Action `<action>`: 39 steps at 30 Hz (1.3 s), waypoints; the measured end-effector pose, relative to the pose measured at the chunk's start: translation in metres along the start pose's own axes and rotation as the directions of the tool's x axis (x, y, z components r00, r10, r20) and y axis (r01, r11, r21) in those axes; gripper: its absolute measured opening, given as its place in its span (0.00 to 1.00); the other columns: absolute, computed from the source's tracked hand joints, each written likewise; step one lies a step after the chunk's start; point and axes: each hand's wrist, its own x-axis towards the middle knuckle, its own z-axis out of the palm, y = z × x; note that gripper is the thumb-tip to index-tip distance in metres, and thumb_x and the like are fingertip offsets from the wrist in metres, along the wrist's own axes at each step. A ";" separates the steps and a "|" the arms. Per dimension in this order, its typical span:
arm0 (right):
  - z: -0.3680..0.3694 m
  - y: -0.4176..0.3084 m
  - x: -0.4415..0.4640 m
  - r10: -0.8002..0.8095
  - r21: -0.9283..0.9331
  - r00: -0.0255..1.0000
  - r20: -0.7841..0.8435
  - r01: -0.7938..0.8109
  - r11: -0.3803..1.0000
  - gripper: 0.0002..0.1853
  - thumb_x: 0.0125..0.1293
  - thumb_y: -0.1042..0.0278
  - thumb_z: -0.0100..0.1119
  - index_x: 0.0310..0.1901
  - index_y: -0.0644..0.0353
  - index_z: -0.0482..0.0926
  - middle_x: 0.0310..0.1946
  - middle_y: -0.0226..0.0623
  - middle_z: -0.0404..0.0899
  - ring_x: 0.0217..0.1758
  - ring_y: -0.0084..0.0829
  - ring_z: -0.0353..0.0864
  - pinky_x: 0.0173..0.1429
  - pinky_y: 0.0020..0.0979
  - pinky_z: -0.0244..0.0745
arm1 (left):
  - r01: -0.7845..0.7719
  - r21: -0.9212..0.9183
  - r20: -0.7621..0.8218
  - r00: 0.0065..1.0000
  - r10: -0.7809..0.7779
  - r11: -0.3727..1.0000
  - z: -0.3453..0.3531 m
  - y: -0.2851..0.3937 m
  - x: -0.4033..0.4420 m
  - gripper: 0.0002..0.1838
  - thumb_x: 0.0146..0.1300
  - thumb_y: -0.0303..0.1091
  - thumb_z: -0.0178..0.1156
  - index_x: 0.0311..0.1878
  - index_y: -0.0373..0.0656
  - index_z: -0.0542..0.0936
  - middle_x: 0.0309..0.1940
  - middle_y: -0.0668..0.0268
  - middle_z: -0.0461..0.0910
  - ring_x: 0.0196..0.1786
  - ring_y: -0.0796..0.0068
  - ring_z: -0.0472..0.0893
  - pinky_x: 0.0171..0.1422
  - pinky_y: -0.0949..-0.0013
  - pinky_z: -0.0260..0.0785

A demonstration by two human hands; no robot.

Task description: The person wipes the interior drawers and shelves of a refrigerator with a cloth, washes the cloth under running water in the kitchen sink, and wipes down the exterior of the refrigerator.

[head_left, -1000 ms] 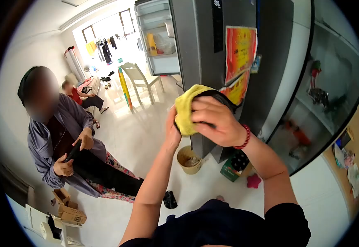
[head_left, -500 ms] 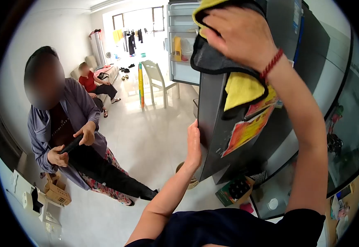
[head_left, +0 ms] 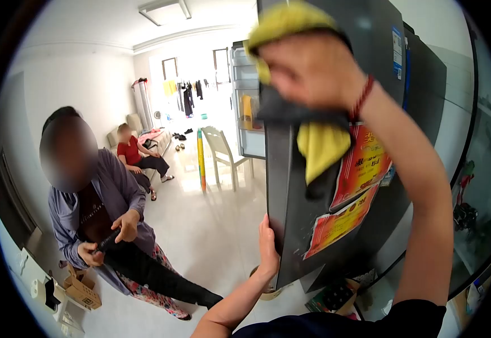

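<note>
My right hand, with a red braided bracelet at the wrist, grips a yellow and grey cloth with black edging. The cloth lies against the upper part of a dark grey refrigerator door, and one yellow corner hangs down. Motion blurs the fingers a little. Lower down, my left hand rests along the door's left edge with its fingers stretched upward. Red and yellow printed stickers, torn at the edges, are stuck to the door just below the cloth.
To the left stands a person holding a dark object and black fabric. Another person sits on a sofa. A white chair stands by an open refrigerator door with shelves. A box of bottles sits on the floor.
The view has tilted up, so the room appears lower. My right hand and the cloth have moved up and left relative to the stickers. My left hand stays at the door edge.
</note>
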 end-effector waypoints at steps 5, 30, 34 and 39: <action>-0.004 0.044 0.039 0.301 -0.124 0.818 -0.491 -0.408 0.905 0.33 0.66 0.46 0.44 0.60 0.68 0.70 0.59 0.59 0.70 0.64 0.52 0.67 0.68 0.46 0.59 | -0.170 0.394 0.045 0.985 0.165 0.903 0.007 -0.003 0.007 0.30 0.73 0.42 0.34 0.70 0.28 0.53 0.65 0.49 0.58 0.69 0.56 0.58 0.74 0.63 0.45; 0.007 -0.060 0.035 0.014 -0.114 0.748 0.664 0.083 0.990 0.24 0.57 0.47 0.56 0.28 0.66 0.83 0.27 0.48 0.81 0.37 0.45 0.82 0.44 0.39 0.77 | -0.247 0.485 -0.036 0.953 0.301 0.839 0.004 -0.011 0.011 0.28 0.71 0.39 0.38 0.68 0.29 0.58 0.61 0.48 0.62 0.64 0.53 0.62 0.71 0.61 0.51; 0.020 -0.076 -0.012 -0.200 0.203 0.728 0.655 0.085 0.976 0.24 0.58 0.47 0.59 0.28 0.67 0.82 0.26 0.49 0.80 0.33 0.46 0.81 0.42 0.38 0.77 | -0.239 0.485 -0.046 0.954 0.297 0.841 0.007 -0.016 0.012 0.28 0.71 0.40 0.39 0.68 0.31 0.59 0.61 0.49 0.63 0.64 0.55 0.63 0.71 0.62 0.52; -0.006 -0.009 0.032 0.070 0.006 0.934 0.351 -0.077 0.997 0.17 0.62 0.51 0.57 0.32 0.59 0.82 0.26 0.42 0.80 0.30 0.41 0.80 0.37 0.39 0.74 | -0.242 0.449 -0.061 0.952 0.299 0.860 0.005 -0.007 0.012 0.27 0.71 0.40 0.40 0.68 0.33 0.60 0.60 0.50 0.64 0.64 0.55 0.64 0.71 0.62 0.51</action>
